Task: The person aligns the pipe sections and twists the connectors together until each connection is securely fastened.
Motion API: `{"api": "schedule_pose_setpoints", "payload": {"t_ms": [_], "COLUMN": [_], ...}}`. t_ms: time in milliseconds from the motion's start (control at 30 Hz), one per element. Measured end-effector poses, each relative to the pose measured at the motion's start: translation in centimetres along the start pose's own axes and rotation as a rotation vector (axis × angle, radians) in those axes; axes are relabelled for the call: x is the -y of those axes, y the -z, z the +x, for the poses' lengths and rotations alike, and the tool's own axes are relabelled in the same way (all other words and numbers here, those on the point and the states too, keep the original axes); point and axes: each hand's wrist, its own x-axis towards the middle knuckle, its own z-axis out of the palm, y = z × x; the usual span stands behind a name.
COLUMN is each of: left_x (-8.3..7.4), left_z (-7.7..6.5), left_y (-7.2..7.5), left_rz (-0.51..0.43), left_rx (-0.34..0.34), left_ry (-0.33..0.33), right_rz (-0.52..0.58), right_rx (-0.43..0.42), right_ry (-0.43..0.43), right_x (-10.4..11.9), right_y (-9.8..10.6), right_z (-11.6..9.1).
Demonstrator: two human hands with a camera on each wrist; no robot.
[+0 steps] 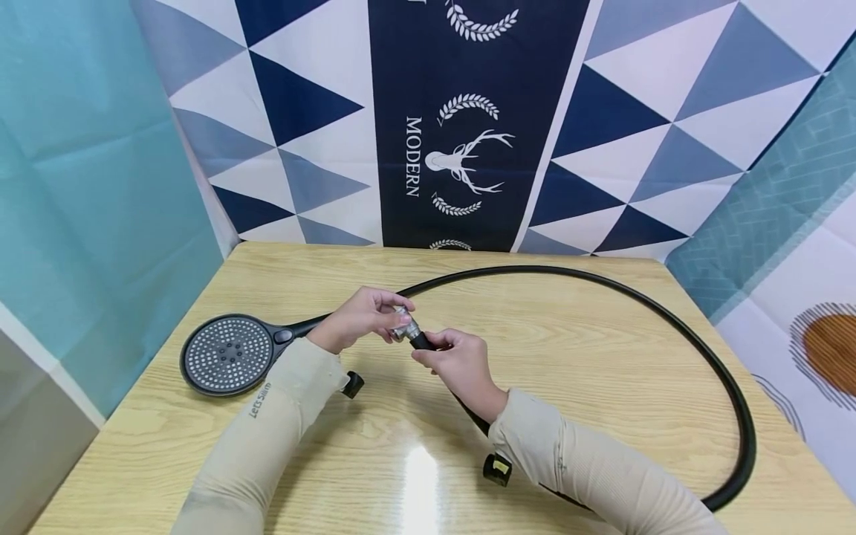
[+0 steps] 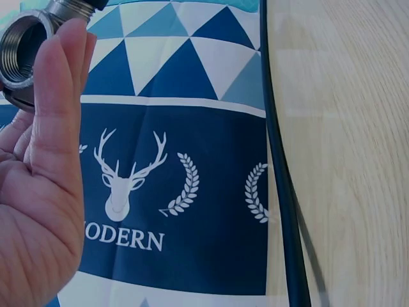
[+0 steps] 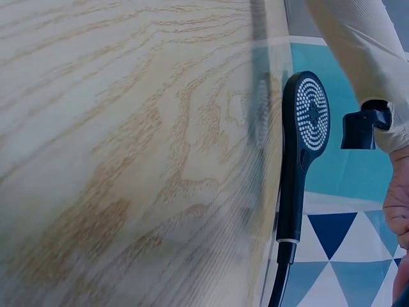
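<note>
In the head view my left hand (image 1: 361,319) grips a silver metal threaded fitting (image 1: 401,327) between fingers and thumb. In the left wrist view the fitting (image 2: 25,54) shows a wide round opening with inner threads. My right hand (image 1: 468,364) pinches the black end of a shower hose (image 1: 422,342), which meets the fitting; whether it is screwed on cannot be told. From there the hose runs under the right forearm. A black handheld shower head (image 1: 227,354) lies on the table left of my left hand, its sprayed face upward, a hose joined to its handle.
The black hose (image 1: 669,319) curves in a wide loop across the back and right of the wooden table (image 1: 568,371). Black wrist devices (image 1: 352,384) hang below both sleeves. Patterned cloth (image 1: 314,96) stands behind the table.
</note>
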Motion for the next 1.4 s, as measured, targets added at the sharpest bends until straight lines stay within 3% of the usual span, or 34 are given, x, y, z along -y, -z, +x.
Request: {"api": "schedule_pose_setpoints", "payload": {"t_ms": [267,500,700,1100,1400], "left_x": [0.23,0.15,0.28,0.50,0.70], "left_z": [-0.26,-0.58,-0.65,-0.54,-0.74], "left_y": [-0.06,-0.11,-0.01,0.18,0.32], "left_rz": [-0.005,-0.009,-0.018,-0.034,-0.065], "left_rx": [0.015,0.019,0.030,0.045,0.099], "left_ry": [-0.024,-0.032,-0.045,-0.042,-0.087], "right_rz": [-0.008,-0.108,-0.095,0.012,0.247], "right_rx": [0.019,0.025,0.052,0.139,0.229], "right_ry": [0.015,0.076,0.058,-0.069,-0.160], "right_x": [-0.23,-0.35,-0.18,-0.78,-0.57], "right_y": [0.11,0.17,0.32,0.64,0.87], "right_z": [-0.01,0.10,0.19,0.94,0.83]}}
